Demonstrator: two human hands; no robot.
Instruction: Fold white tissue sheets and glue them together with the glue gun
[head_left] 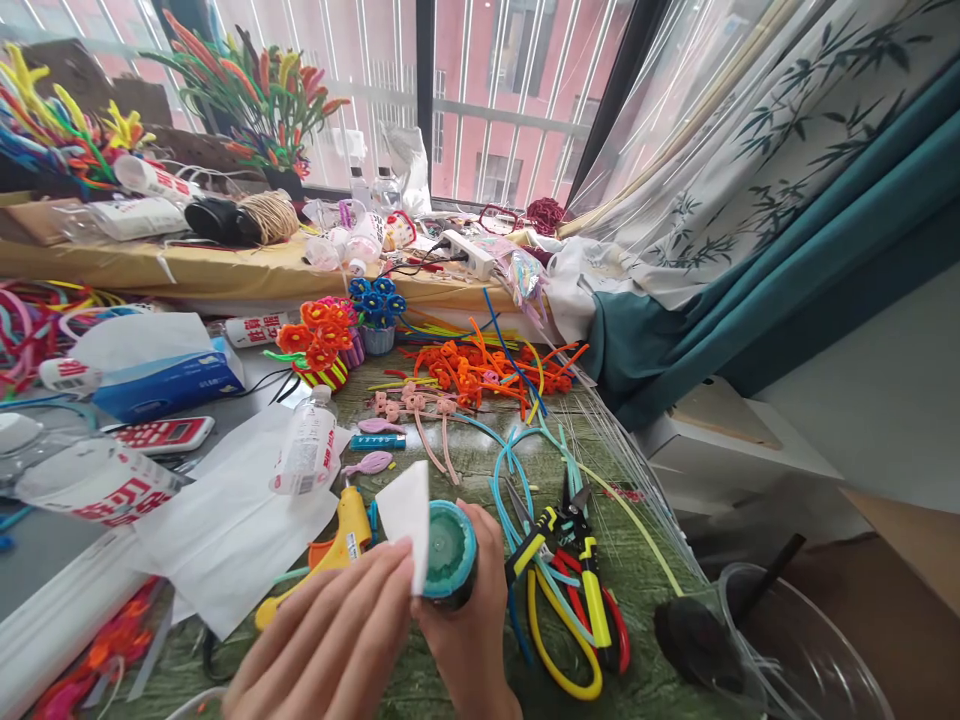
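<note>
Teal jar (pixel 448 552) in right hand (pixel 471 632), tissue (pixel 409 518) in left hand (pixel 330 640), pliers (pixel 583 560) just right

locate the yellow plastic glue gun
Head view, lower centre-left: the yellow plastic glue gun lies between the clear plastic bottle and the left hand.

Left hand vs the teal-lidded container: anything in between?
Yes. A folded white tissue sits between the fingertips of the left hand and the teal-lidded container, covering the lid's left edge. The right hand grips the container directly from the side, with nothing visible between them.
</note>
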